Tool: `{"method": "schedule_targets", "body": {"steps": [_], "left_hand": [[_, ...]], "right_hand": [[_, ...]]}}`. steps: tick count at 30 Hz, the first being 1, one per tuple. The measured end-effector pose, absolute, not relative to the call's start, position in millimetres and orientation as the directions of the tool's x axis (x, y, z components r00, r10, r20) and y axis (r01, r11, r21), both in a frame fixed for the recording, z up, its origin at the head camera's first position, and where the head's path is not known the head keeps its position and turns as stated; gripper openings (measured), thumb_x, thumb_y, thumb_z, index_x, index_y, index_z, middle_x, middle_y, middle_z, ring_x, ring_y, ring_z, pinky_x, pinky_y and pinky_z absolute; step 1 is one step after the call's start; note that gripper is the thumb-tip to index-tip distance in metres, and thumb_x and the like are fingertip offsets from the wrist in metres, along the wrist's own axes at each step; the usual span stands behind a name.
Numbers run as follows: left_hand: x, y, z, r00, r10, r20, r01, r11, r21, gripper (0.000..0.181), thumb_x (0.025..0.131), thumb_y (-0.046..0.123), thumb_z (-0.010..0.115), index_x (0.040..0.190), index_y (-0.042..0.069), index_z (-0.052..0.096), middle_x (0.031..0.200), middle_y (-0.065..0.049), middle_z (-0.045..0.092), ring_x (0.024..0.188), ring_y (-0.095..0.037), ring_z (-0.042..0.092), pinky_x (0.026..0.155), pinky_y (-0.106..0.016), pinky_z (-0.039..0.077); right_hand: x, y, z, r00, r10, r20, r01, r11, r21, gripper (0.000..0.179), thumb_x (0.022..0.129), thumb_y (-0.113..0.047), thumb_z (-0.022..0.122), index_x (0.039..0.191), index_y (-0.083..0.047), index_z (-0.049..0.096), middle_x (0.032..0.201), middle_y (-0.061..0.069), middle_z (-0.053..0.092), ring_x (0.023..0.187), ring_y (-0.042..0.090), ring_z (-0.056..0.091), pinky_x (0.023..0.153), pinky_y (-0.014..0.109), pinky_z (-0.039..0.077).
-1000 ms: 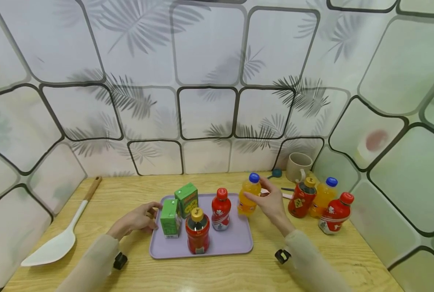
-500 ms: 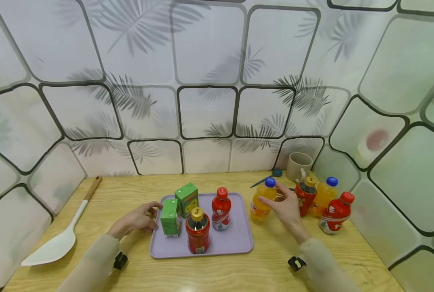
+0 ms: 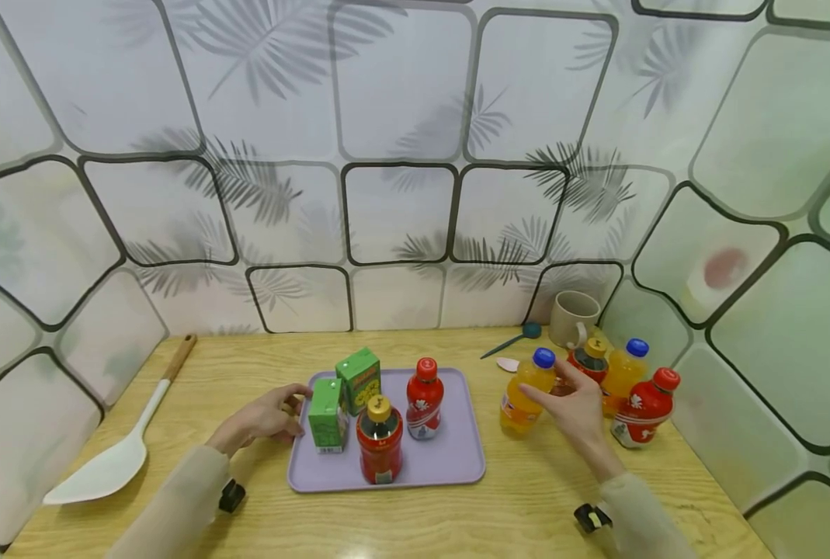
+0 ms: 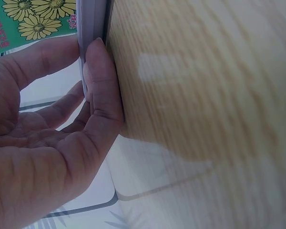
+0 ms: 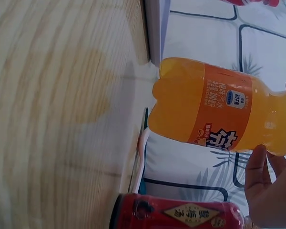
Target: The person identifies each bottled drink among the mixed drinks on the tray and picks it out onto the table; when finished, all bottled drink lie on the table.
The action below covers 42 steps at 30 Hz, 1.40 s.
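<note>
My right hand [image 3: 579,405] holds a bottle of orange soda [image 3: 519,402] with a blue cap by its upper part. In the right wrist view, the base of this bottle [image 5: 174,98] is off the tabletop, beside the tray's edge. At the left end of the lilac tray [image 3: 449,462], my left hand [image 3: 266,417] pinches the rim; the left wrist view has the tray rim [image 4: 90,21] between its digits. On the tray stand two green drink cartons [image 3: 327,415], a dark red bottle with a gold cap [image 3: 380,446] and a red bottle with a red cap [image 3: 425,400].
At the right stand a gold-capped bottle [image 3: 592,359], another orange soda bottle [image 3: 623,373] and a red-capped bottle [image 3: 644,410]. Behind them are a beige mug [image 3: 570,317], a teal spoon [image 3: 530,331] and a pink spoon [image 3: 507,364]. A white spatula [image 3: 107,470] lies far left.
The right hand has carried the orange soda bottle rightward, from over the tray's right edge to above the table near the other bottles. The left hand and the tray stay in place.
</note>
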<state>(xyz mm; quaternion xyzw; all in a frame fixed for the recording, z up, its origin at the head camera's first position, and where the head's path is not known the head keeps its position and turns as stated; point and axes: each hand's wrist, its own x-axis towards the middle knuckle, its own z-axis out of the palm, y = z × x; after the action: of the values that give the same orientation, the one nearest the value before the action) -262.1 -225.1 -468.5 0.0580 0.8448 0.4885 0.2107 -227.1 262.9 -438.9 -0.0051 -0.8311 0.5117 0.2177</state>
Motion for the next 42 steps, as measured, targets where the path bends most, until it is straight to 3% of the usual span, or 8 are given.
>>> {"method": "schedule_targets", "body": {"steps": [4,8,16,23,28,42], "left_hand": [[-261.9,-226.4,-467.5,-0.904,0.307,-0.298,-0.108,0.511,0.853,0.066,0.077,-0.008,0.067,0.137,0.0,0.042,0.109,-0.018,0.046,0.082,-0.022,0.054,0.066,-0.035,0.055],[-261.4,-226.4,-466.9,-0.905,0.306,-0.297,-0.108,0.51,0.853,0.065,0.077,-0.008,0.067,0.137,0.0,0.043,0.109,-0.018,0.046,0.082,-0.022,0.054,0.066,-0.035,0.055],[-260.4,-224.1,-467.8,-0.903,0.309,-0.297,-0.114,0.496,0.861,0.064,0.075,-0.009,0.066,0.134,0.0,0.045,0.107,-0.017,0.047,0.083,-0.023,0.054,0.066,-0.035,0.056],[-260.4,-224.6,-467.2,-0.904,0.304,-0.301,-0.117,0.501,0.857,0.064,0.076,-0.009,0.066,0.135,0.001,0.044,0.108,-0.017,0.046,0.084,-0.023,0.054,0.066,-0.035,0.056],[-261.0,-224.5,-466.6,-0.905,0.304,-0.296,-0.108,0.511,0.853,0.064,0.076,-0.008,0.067,0.135,0.0,0.044,0.108,-0.018,0.046,0.084,-0.023,0.054,0.066,-0.035,0.055],[-262.0,-225.6,-468.0,-0.906,0.304,-0.295,-0.106,0.511,0.853,0.065,0.076,-0.008,0.068,0.135,0.001,0.045,0.107,-0.017,0.046,0.085,-0.023,0.054,0.066,-0.035,0.056]], "right_hand": [[-223.8,268.7,-438.2,-0.891,0.271,0.365,-0.193,0.502,-0.843,0.057,0.072,-0.026,0.088,0.123,-0.012,0.068,0.099,-0.007,0.067,0.072,0.009,0.056,0.062,0.015,0.048],[-219.0,274.8,-435.8,-0.893,0.292,0.343,-0.166,0.493,-0.854,0.063,0.072,-0.025,0.088,0.128,-0.009,0.065,0.107,0.0,0.068,0.079,0.003,0.059,0.068,0.012,0.05],[-208.4,290.1,-435.0,-0.878,0.358,0.318,-0.1,0.512,-0.853,0.06,0.072,-0.028,0.087,0.126,-0.014,0.067,0.09,-0.014,0.065,0.072,0.008,0.054,0.061,0.016,0.046],[-205.2,302.7,-437.0,-0.852,0.432,0.297,-0.037,0.516,-0.856,0.064,0.071,-0.03,0.088,0.128,-0.012,0.066,0.079,-0.005,0.057,0.07,0.01,0.047,0.056,0.018,0.039],[-203.4,308.3,-439.2,-0.835,0.477,0.273,0.008,0.507,-0.862,0.064,0.071,-0.032,0.088,0.127,-0.012,0.065,0.071,-0.005,0.05,0.064,0.009,0.046,0.052,0.018,0.038],[-194.5,323.2,-435.0,-0.828,0.508,0.237,0.064,0.506,-0.86,0.069,0.071,-0.034,0.087,0.132,-0.012,0.062,0.064,-0.008,0.051,0.055,0.008,0.046,0.047,0.02,0.038]]}}
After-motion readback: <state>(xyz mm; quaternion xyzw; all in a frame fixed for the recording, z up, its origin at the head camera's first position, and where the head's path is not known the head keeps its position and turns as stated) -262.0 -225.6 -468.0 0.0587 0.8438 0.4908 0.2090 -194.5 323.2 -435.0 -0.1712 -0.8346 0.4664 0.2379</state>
